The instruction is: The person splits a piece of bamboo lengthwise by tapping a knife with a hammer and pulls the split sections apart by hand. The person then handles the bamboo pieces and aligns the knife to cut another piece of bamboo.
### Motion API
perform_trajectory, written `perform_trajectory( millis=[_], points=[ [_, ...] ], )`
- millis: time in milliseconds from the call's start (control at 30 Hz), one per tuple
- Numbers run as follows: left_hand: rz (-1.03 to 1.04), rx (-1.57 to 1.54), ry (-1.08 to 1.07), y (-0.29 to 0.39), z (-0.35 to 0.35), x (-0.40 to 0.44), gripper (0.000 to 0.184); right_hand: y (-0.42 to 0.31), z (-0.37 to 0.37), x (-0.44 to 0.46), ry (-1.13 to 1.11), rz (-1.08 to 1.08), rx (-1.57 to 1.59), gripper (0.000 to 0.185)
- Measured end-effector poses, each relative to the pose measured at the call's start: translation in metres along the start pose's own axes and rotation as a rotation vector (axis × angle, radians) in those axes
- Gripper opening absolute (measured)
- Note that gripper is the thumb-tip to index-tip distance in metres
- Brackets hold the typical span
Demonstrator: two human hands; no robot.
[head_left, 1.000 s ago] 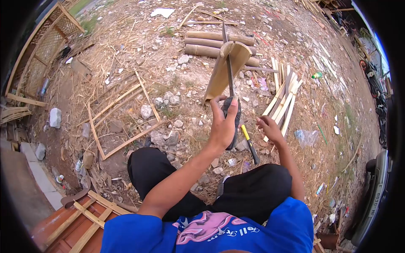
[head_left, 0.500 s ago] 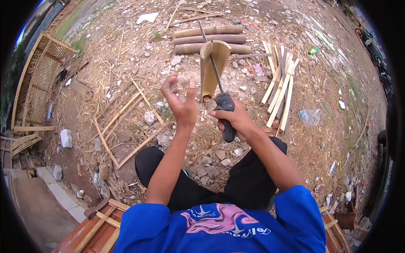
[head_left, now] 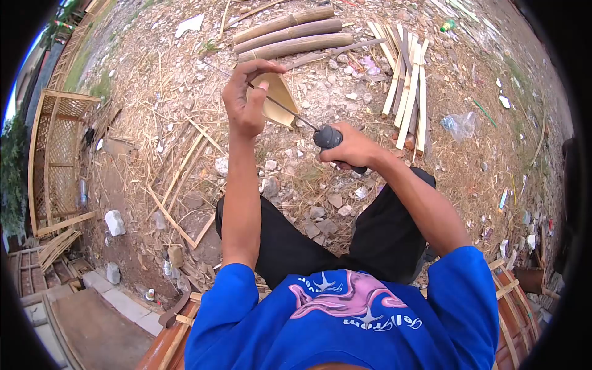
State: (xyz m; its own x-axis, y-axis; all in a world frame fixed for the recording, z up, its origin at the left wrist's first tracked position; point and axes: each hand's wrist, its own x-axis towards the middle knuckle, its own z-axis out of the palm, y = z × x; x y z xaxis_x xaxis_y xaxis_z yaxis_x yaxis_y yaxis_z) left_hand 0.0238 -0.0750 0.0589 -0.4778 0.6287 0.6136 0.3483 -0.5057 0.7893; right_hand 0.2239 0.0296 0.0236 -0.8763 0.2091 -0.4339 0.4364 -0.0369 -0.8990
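Observation:
My right hand [head_left: 354, 148] is closed around the black handle [head_left: 328, 137] of a long-bladed knife. Its thin, dark blade [head_left: 285, 110] points up and to the left, crossing a split piece of bamboo [head_left: 280, 102] with a pale, hollow inside. How deep the blade sits in the bamboo cannot be made out. Curved fingers and a raised thumb, with a gap between them, show on my left hand [head_left: 245, 102] at the bamboo's upper left. That hand overlaps the bamboo and part of the blade; whether it touches either is unclear.
Three bamboo poles [head_left: 290, 31] lie ahead on the stony ground. To the right is a pile of split strips [head_left: 407, 86], near a clear plastic bag [head_left: 459, 126]. At left are thin wooden strips [head_left: 176, 185], a white block [head_left: 115, 222] and a lattice panel [head_left: 61, 142].
The knife and bamboo have swung left, and the bamboo leans more. My left hand has moved up and left to the bamboo's upper end. The head view has shifted too.

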Motion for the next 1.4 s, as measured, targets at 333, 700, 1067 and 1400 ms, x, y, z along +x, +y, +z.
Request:
perform_trajectory(
  millis=[333, 700, 1067, 1400],
  points=[
    [0.068, -0.007, -0.018, -0.019, -0.021, 0.017, 0.027, 0.005, 0.016, 0.026, 0.271, -0.306, -0.277, 0.028],
    [0.052, 0.042, -0.063, -0.015, -0.004, 0.02, 0.021, -0.015, 0.023, 0.001, 0.125, 0.077, 0.035, 0.03],
    [0.037, 0.034, -0.154, 0.015, 0.029, -0.035, 0.015, 0.046, 0.056, -0.03, 0.254, 0.002, -0.015, 0.021],
    [-0.069, 0.041, -0.175, 0.019, 0.015, -0.027, 0.025, 0.068, 0.05, 0.013, 0.233, 0.164, -0.038, 0.027]
  ],
)
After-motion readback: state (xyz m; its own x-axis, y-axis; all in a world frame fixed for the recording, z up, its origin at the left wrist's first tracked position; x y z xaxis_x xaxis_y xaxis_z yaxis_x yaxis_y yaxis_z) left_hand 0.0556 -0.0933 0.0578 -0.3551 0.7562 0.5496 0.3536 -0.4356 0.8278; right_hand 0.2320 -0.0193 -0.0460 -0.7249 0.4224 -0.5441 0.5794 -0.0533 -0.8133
